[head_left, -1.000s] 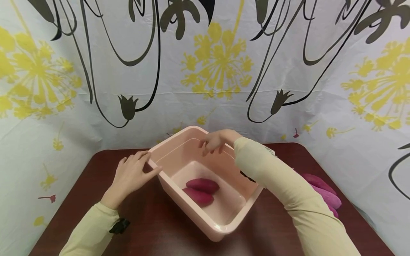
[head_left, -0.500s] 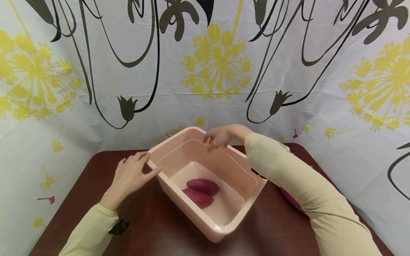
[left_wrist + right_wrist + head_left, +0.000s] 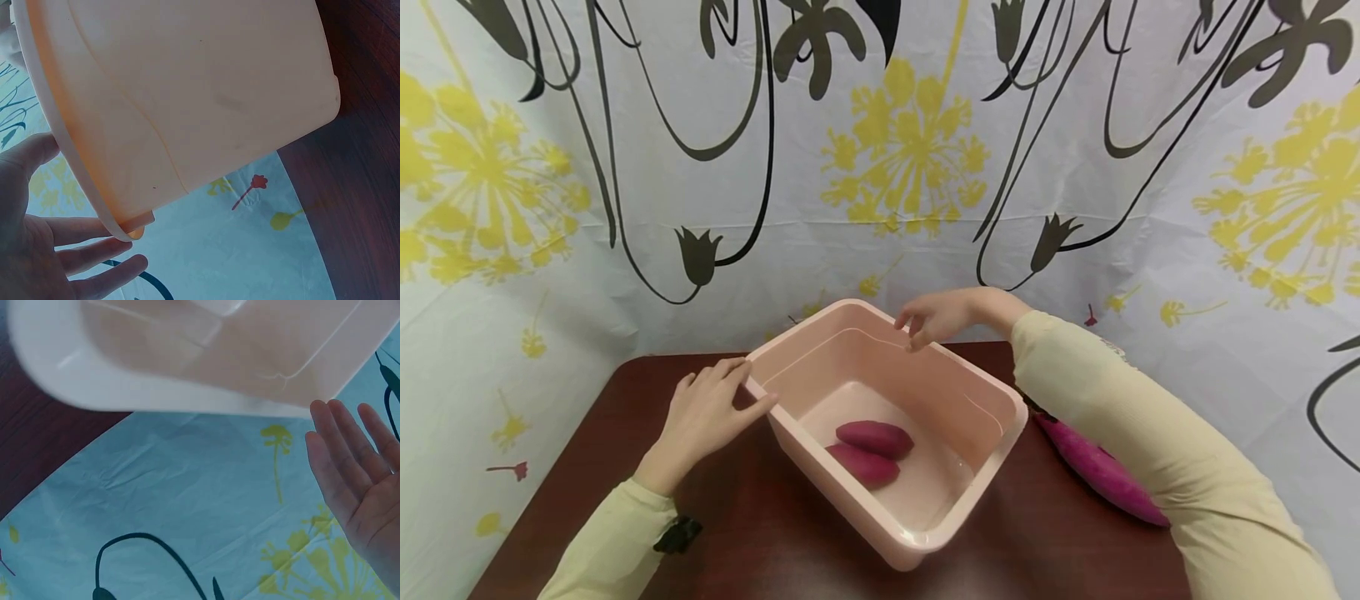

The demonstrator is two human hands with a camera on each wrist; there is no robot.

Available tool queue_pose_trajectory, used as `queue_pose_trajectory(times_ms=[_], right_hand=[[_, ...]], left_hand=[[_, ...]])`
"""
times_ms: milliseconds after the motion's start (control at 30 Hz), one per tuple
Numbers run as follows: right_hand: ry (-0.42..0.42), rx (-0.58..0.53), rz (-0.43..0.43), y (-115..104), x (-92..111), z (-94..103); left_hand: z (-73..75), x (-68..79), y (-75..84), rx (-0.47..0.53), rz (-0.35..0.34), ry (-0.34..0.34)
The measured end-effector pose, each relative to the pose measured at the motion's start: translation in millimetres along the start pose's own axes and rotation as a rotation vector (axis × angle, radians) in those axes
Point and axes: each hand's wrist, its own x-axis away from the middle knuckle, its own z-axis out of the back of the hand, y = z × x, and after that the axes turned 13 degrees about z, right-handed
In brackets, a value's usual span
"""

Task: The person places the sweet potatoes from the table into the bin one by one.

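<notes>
A pale pink plastic basin [image 3: 1012, 433] stands at an angle on the table, with two purple-skinned sweet potatoes [image 3: 876, 438] lying side by side on its bottom. My left hand [image 3: 703, 412] rests at the left corner of its rim. In the left wrist view, the fingers [image 3: 81, 231] are extended and touch the rim from outside. My right hand [image 3: 946, 315] hovers at the far right rim, holding nothing. The right wrist view shows its fingers [image 3: 340, 450] loosely straight beside the rim; whether they touch it I cannot tell. Another sweet potato [image 3: 1093, 467] lies right of the basin, partly hidden under my right forearm.
The dark reddish-brown table [image 3: 760, 533] has rounded far corners. A white sheet [image 3: 910, 275] printed with yellow and dark flowers hangs behind and along both sides. My right sleeve [image 3: 1135, 442] covers part of the table's right side.
My right hand has drawn back to the right, from over the basin's inside to its far rim. The forearm swung right, uncovering one sweet potato and hiding others. My left hand stays put.
</notes>
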Motion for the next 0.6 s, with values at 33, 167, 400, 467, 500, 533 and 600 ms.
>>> queue_pose_trajectory(times_ms=[33,167,400,467,500,533,600], right_hand=[[0.002,-0.003,-0.003,0,3,0.5],[0.008,-0.01,-0.018,2,15,2.3],[0.044,-0.031,0.0,7,34,4.2],[0.057,-0.027,0.004,10,40,4.1],[0.062,-0.023,0.009,10,42,4.2],[0.067,-0.021,0.007,11,45,4.1],[0.081,-0.021,0.006,13,51,4.0]], left_hand=[[0.0,0.0,0.1,0.0,-0.001,0.001],[0.4,0.5,0.3,0.001,-0.005,0.007],[0.4,0.5,-0.3,0.005,-0.01,0.013],[0.3,0.4,-0.6,0.007,-0.014,0.017],[0.3,0.4,-0.7,0.007,-0.016,0.019],[0.2,0.3,-0.6,0.008,-0.018,0.021],[0.2,0.1,-0.6,0.007,-0.022,0.025]])
